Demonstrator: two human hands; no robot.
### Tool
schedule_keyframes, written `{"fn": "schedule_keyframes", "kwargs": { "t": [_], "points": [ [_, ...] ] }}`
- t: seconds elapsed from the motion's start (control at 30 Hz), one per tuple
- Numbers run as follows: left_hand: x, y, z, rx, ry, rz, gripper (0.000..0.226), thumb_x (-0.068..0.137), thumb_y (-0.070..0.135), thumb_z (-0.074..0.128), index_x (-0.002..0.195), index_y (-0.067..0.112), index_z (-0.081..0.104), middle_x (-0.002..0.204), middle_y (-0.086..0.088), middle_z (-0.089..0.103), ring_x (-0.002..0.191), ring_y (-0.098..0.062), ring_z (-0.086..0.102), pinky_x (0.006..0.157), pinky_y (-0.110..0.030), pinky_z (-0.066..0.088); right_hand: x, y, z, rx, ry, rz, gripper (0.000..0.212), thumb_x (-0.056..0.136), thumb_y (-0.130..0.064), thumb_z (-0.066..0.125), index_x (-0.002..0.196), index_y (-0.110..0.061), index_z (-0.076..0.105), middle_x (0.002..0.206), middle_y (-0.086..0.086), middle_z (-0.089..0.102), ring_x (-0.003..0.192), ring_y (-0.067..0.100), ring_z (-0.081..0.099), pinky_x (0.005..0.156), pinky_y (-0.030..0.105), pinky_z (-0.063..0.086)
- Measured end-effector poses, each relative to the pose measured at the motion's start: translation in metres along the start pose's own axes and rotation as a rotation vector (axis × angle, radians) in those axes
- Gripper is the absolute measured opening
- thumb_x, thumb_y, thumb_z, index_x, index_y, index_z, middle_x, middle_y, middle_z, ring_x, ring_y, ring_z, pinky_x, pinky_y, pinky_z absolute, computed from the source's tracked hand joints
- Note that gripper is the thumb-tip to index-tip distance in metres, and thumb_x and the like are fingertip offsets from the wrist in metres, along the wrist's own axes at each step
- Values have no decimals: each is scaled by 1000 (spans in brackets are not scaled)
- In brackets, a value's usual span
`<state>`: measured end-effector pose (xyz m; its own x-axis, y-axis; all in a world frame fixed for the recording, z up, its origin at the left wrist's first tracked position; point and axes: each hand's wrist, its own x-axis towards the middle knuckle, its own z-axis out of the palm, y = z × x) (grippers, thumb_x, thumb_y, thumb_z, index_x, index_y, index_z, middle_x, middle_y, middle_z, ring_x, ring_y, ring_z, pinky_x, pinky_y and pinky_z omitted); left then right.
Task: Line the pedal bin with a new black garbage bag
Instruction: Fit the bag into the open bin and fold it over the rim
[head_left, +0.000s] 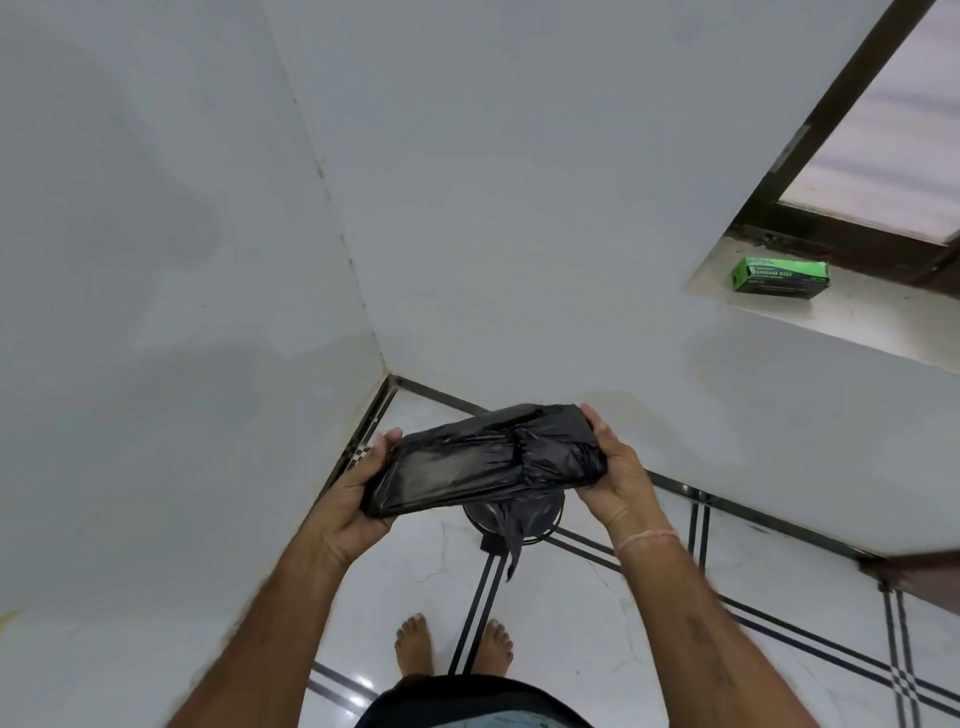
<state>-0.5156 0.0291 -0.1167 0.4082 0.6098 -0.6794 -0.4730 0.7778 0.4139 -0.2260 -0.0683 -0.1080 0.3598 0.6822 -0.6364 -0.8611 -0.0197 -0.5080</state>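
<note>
A: Head view, hands?
B: Left hand (358, 488) and right hand (615, 475) both clamped on ends of black garbage bag (483, 460), stretched over sth flat and rectangular, held up in the air, tilted.
A: Bin?
B: Pedal bin (537, 512) on floor (571, 613) nr wall corner, directly beneath bag, mostly hidden; loose bag tail dangling over it.
A: Else?
B: Green bag box (781, 275) on window sill (852, 312), top right. Bare feet at bottom edge.

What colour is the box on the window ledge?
Green, with a dark lower band: the box shows best in the head view.
</note>
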Motion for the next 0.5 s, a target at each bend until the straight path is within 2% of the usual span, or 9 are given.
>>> {"fn": "schedule_keyframes", "kwargs": {
  "t": [0.13,0.2,0.27,0.33,0.4,0.5],
  "points": [
    [-1,3,-1,40,2,49,23,86,27,70,96,14,86,107,-5,82,93,-16,80,70,-31,66,5,-2,-7,32,77,41,17,108,-19,54,108,-9,69,113,15,70,99,31,69,86,46,58],
    [2,2,1,67,2,76,29,86,28,69,105,14,84,114,-5,81,98,-16,79,76,-31,66,6,-1,-6,27,130,44,18,106,-22,56,112,-9,67,111,15,69,98,30,67,84,46,57],
    [5,4,0,117,1,102,44,87,31,67,125,11,74,127,-5,76,108,-17,75,86,-33,65,5,2,-5,17,176,22,27,107,-30,55,125,-10,62,119,16,66,100,30,67,84,46,58],
    [11,3,1,189,16,100,52,91,35,64,137,10,65,129,-7,74,109,-19,74,82,-35,66,5,6,-2,-42,161,-4,43,107,-48,51,121,-10,66,114,13,73,92,27,75,75,41,63],
    [18,1,9,290,49,106,43,101,38,55,132,11,67,121,-7,78,102,-20,78,71,-33,65,4,10,7,-204,73,12,54,102,-62,49,111,-13,71,102,7,82,83,20,81,63,30,64],
    [29,8,51,507,142,174,32,108,36,52,111,15,77,111,-8,81,105,-24,76,72,-31,62,6,4,43,-581,-15,-21,63,98,-73,42,111,-20,74,114,5,81,91,10,80,71,23,60]
  ]
}}
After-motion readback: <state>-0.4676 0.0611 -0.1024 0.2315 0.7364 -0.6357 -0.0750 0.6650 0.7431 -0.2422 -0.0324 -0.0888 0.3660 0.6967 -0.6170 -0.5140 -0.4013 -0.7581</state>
